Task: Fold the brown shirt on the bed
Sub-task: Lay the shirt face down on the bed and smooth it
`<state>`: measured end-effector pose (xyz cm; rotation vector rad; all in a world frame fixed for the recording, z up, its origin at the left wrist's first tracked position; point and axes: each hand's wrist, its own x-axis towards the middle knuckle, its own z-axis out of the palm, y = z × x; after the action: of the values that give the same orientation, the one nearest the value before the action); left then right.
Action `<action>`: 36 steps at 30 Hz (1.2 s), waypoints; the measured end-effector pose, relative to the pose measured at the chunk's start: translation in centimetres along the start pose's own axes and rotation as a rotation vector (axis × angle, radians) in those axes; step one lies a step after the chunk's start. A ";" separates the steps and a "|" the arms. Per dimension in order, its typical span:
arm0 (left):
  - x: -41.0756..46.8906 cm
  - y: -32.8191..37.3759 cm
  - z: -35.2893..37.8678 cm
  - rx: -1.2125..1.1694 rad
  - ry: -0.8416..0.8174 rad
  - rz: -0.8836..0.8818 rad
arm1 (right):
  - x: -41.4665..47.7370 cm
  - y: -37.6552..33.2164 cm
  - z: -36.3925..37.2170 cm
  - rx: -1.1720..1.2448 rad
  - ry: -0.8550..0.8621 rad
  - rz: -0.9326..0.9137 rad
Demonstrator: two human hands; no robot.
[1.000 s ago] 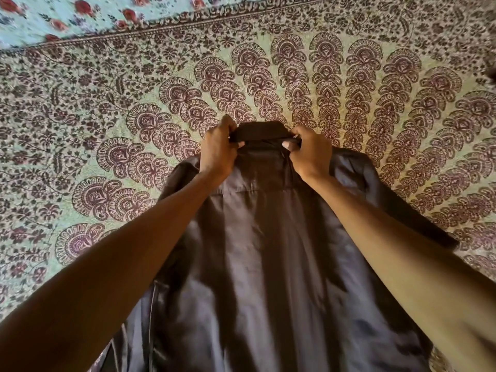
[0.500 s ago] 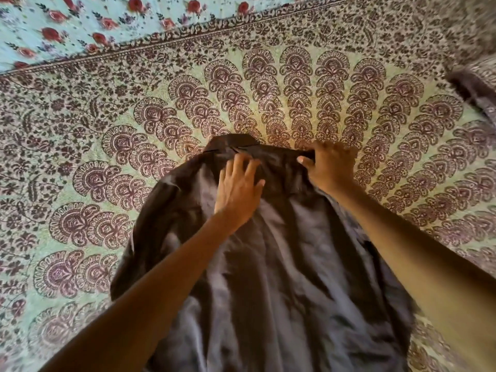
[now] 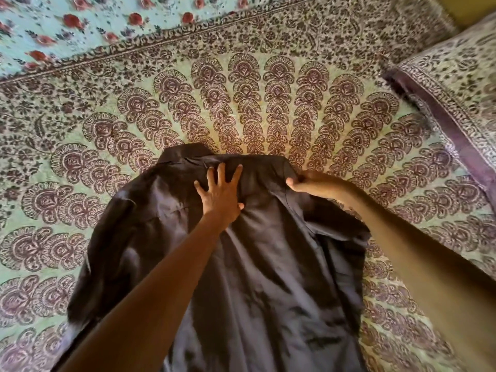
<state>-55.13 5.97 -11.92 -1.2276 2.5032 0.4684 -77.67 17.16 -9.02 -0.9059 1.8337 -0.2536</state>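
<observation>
The brown shirt [image 3: 268, 264] lies spread on the bed, back side up, collar at the far end and hem toward me. My left hand [image 3: 218, 193] rests flat on the upper back just below the collar, fingers spread, pressing the cloth down. My right hand [image 3: 314, 183] pinches the shirt's right shoulder edge, fingers curled around the fabric. Both short sleeves lie out to the sides, creased.
The bed is covered by a green and maroon patterned bedspread [image 3: 268, 103]. A pillow [image 3: 456, 89] in matching print lies at the right. A floral sheet [image 3: 67, 22] shows at the far left.
Both hands let go of the collar. The left hand went flat onto the upper back; the right hand shifted out to the right shoulder. The shirt now lies lower and flatter.
</observation>
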 end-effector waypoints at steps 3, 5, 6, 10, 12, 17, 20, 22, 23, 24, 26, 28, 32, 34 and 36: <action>0.1 0.6 -0.4 0.027 -0.027 -0.037 | -2.1 0.1 -1.4 0.114 -0.348 0.182; 0.1 0.9 -0.5 0.036 -0.041 -0.053 | -3.1 1.2 -2.6 -0.014 -0.310 0.243; 0.0 1.0 -0.6 0.041 -0.045 -0.061 | -3.4 1.7 -3.2 -0.110 -0.222 0.252; -0.2 1.6 -0.9 0.047 -0.071 -0.088 | -3.5 3.4 -4.8 -0.145 0.293 0.223; -0.3 1.8 -1.1 0.054 -0.079 -0.100 | -3.3 3.5 -5.0 -0.164 0.501 0.214; -0.3 2.0 -1.1 0.051 -0.083 -0.104 | -3.9 3.9 -4.4 -0.413 0.262 0.336; -0.4 2.0 -1.2 0.045 -0.094 -0.110 | -5.4 3.7 -4.9 -0.514 -0.134 0.547; -0.4 2.1 -1.3 0.043 -0.102 -0.114 | -6.0 4.5 -5.3 -0.550 -0.068 0.626; -0.3 2.1 -1.4 0.043 -0.105 -0.116 | -6.1 4.8 -5.5 -0.582 0.014 0.646; -0.3 2.1 -1.4 0.043 -0.107 -0.118 | -6.3 4.9 -5.7 -0.616 0.114 0.660; -0.3 2.1 -1.5 0.043 -0.111 -0.118 | -6.3 5.0 -6.0 -0.694 0.303 0.674; -0.3 2.1 -1.4 0.041 -0.109 -0.116 | -6.0 4.8 -6.0 -0.801 0.494 0.678; -0.2 1.9 -1.3 0.037 -0.109 -0.115 | -5.1 3.6 -5.0 -0.881 0.839 0.632; -0.2 1.9 -1.2 0.040 -0.107 -0.112 | -5.0 2.9 -4.3 -0.836 0.940 0.556; -0.1 1.8 -1.1 0.040 -0.103 -0.104 | -4.8 2.0 -3.1 -0.810 0.962 0.423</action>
<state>-56.66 6.65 -10.57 -1.2776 2.3390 0.4421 -80.43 21.11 -5.31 -0.9563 3.0785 0.4451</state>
